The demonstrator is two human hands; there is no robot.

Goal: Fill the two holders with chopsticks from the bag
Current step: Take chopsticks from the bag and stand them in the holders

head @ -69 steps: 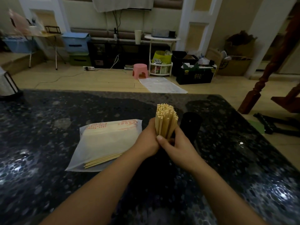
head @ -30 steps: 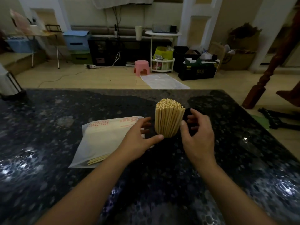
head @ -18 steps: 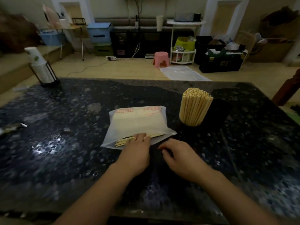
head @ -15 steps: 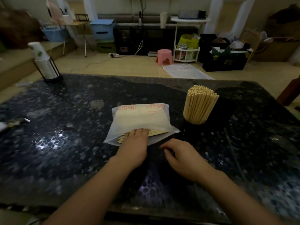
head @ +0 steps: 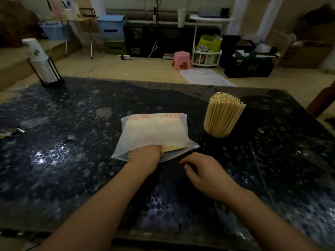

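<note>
Left hand (head: 145,156) has slid into one bag (head: 154,134); one holder (head: 215,144) filled.

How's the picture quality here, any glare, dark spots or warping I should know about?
Head view: dim overall; bright glare patches on the speckled table; the black holder under the chopsticks nearly melts into the dark top; wide-angle bending curves the table's far edge; the bag and both hands read clearly, edges slightly soft.

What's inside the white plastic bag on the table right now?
Inside the white plastic bag lie chopsticks, their ends showing at its open mouth. The left hand reaches in; its fingers are covered by the bag, so its grip can't be seen.
</note>
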